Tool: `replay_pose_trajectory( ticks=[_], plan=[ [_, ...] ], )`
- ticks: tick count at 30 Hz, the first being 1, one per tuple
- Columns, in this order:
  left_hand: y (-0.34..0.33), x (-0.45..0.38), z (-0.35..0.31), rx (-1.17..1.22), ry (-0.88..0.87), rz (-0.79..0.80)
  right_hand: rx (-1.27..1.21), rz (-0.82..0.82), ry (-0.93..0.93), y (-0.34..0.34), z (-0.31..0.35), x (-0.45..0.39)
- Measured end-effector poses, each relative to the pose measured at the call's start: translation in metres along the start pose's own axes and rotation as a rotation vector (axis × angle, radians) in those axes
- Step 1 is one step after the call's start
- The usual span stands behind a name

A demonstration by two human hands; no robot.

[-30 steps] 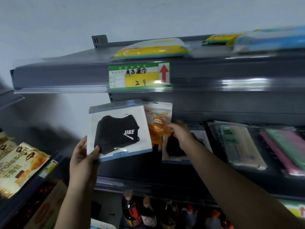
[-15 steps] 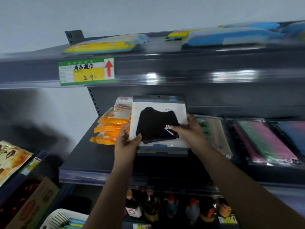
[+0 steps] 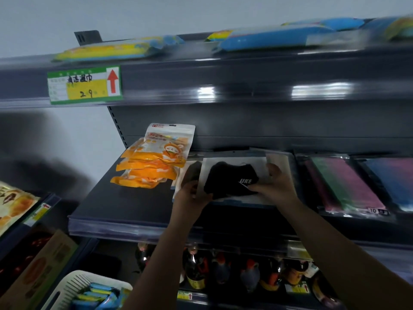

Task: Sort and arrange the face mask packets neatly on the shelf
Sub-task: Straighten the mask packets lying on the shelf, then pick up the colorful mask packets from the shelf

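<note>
Leftmost on the shelf (image 3: 125, 204): a fanned stack of orange packets (image 3: 147, 173), glossy film pouches, soft and slick, likely to slide off one another unless squared by the edges. Next, left hand (image 3: 190, 198), fingers curled at the near left edge of the black mask packet (image 3: 232, 177), thumb on top, pinching. Flat, light, thin card behind clear film with a soft dark cloth mask inside; bends easily, so best held at two opposite edges rather than mid-face. Lying on another packet of the same kind, over the middle of the shelf. Then right hand (image 3: 274, 186), fingers bent round the packet's right side, thumb pressing its face. Further right, clear sleeves of pink and green masks (image 3: 342, 186), floppy, crinkly, smooth.
</note>
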State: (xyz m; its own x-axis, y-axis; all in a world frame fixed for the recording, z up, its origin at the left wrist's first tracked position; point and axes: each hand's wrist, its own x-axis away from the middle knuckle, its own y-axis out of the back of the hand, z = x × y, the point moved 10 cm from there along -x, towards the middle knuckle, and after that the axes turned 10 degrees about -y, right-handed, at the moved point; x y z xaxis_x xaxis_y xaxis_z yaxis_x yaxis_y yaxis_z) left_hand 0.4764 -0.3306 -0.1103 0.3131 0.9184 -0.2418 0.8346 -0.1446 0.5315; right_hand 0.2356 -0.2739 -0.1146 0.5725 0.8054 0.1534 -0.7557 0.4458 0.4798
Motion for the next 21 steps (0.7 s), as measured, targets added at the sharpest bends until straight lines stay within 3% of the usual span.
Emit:
replay_pose_trajectory(
  ticks=[4, 9, 15, 21],
  plan=[
    [0.011, 0.002, 0.008, -0.082, 0.048, -0.007, 0.229, 0.057, 0.037, -0.024, 0.018, 0.006],
    [0.019, -0.001, 0.02, -0.527, -0.016, 0.032, 0.49, 0.172, 0.177, -0.071, 0.043, 0.023],
    [-0.01, -0.003, 0.01, -0.638, -0.254, 0.254, 0.73, 0.262, 0.204, -0.112, 0.034, 0.027],
    [-0.017, -0.017, 0.012, -0.715, -0.287, 0.338, 0.777, 0.168, 0.239, -0.107, 0.043, 0.032]
  ],
)
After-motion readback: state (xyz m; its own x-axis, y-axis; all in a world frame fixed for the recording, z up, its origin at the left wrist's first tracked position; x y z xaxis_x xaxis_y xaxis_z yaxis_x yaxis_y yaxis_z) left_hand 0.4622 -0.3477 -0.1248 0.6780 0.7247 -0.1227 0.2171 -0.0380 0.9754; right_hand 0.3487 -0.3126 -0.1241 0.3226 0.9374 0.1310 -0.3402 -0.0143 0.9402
